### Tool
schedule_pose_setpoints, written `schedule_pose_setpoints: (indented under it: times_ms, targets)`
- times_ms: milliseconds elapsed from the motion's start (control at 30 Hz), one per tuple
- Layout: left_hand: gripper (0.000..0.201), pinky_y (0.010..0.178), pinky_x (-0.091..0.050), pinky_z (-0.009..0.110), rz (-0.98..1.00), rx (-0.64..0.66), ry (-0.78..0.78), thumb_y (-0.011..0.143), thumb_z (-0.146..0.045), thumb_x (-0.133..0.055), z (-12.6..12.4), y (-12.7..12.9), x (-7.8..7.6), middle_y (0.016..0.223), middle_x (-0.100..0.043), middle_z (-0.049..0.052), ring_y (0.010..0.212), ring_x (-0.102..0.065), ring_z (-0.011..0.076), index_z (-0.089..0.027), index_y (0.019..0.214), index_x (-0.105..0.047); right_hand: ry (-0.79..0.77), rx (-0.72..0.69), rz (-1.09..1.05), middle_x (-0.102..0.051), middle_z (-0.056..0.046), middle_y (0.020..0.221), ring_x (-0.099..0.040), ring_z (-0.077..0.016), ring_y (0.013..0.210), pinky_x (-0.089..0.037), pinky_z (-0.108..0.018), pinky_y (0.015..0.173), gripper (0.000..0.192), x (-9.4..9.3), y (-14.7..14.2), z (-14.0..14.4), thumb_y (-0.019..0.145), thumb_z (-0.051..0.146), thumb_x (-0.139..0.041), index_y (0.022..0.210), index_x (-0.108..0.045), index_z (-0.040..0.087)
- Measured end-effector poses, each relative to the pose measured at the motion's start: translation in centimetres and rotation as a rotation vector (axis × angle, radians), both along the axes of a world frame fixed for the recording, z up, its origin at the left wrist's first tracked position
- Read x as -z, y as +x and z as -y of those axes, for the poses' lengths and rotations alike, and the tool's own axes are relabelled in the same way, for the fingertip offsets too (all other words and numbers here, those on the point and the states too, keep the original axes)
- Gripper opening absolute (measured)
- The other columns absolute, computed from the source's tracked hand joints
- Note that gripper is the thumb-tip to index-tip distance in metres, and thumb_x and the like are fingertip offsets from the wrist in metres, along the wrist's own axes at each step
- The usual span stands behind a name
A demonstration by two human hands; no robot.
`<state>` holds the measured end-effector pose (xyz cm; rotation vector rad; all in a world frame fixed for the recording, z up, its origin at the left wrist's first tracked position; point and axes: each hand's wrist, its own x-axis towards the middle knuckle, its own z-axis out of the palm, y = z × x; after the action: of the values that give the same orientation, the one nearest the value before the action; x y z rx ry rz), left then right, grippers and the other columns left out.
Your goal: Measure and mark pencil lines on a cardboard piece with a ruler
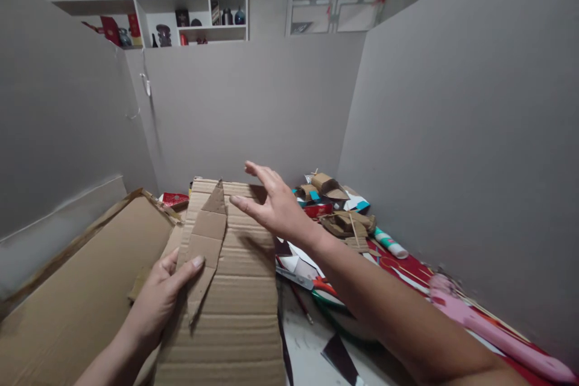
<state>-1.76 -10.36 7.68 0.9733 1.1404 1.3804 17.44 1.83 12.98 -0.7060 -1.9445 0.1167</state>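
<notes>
We see grey partition walls closing the table on three sides, with a shelf unit of small ornaments high on the back wall. Along the left edge of the table lies a big flat cardboard sheet, its far corner reaching toward the back left corner. Just right of it, running from the near edge toward the back, lies a long corrugated cardboard panel. On that panel rests a narrow pointed cardboard strip, creased in several places, its tip pointing away from us.

Our left hand holds the strip: the thumb presses on its front face, and the fingers are tucked behind the panel's left edge, so the hand is closed on it. Our right hand hovers over the far end of the panel with the fingers spread wide and holding nothing; whether its fingertips touch the cardboard we cannot tell.

On the right half of the table lies a red patterned cloth. Toward the back right corner sits a heap of cardboard scraps. A pink tube-like thing lies along the right edge, and a white and green glue stick lies just beside the scraps. A thin red pencil lies near the panel's right edge
</notes>
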Motion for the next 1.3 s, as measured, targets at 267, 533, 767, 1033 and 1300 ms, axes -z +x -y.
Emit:
schedule_pose_setpoints:
  times_ms: [267,533,767,1033,1300]
  targets:
    - [0.049,0.080,-0.057,0.034,0.011,0.036,-0.005,0.071,-0.040,-0.077,0.9,0.6,-0.2,0.109,-0.075,0.006,0.098,-0.070,0.0283,-0.023,0.116,-0.068,-0.168,-0.087,0.383,-0.071,-0.012,0.105,-0.064,-0.0245,0.094,-0.046,-0.034,0.079,0.044,-4.7,0.5,-0.2,0.085,0.048,-0.064,0.113,-0.067,0.014]
    - [0.056,0.095,-0.052,0.036,-0.067,0.063,0.109,0.074,-0.043,-0.075,1.0,0.6,0.0,0.122,-0.070,0.006,0.115,-0.062,0.0294,-0.025,0.126,-0.062,-0.320,-0.279,0.495,-0.049,0.004,0.067,-0.042,-0.0112,0.063,-0.030,-0.025,0.057,0.025,-7.2,0.0,-1.2,0.083,0.037,-0.066,0.072,-0.055,0.017]
    - [0.059,0.105,-0.043,0.033,-0.231,0.084,0.178,0.077,-0.048,-0.072,1.2,0.3,-0.3,0.137,-0.059,0.005,0.127,-0.052,0.0281,-0.025,0.130,-0.058,-0.535,-0.330,0.445,-0.057,0.002,0.070,-0.048,-0.0118,0.061,-0.032,-0.024,0.054,0.024,-7.5,-0.3,-0.4,0.082,0.042,-0.066,0.076,-0.060,0.019]
    - [0.055,0.101,-0.045,0.034,-0.260,0.110,0.214,0.082,-0.049,-0.067,1.2,0.7,-0.2,0.128,-0.066,0.009,0.121,-0.057,0.0289,-0.020,0.127,-0.060,-0.511,-0.270,0.395,-0.060,0.001,0.065,-0.050,-0.0107,0.058,-0.032,-0.023,0.053,0.021,-7.2,-0.4,0.8,0.083,0.034,-0.064,0.074,-0.066,0.016]
    - [0.056,0.092,-0.051,0.034,-0.185,0.106,0.175,0.080,-0.050,-0.069,1.5,0.8,-0.3,0.119,-0.071,0.009,0.113,-0.063,0.0296,-0.020,0.126,-0.060,-0.412,-0.183,0.416,-0.054,0.002,0.064,-0.048,-0.0106,0.061,-0.033,-0.024,0.057,0.026,-7.3,-0.9,1.7,0.083,0.035,-0.065,0.069,-0.061,0.014]
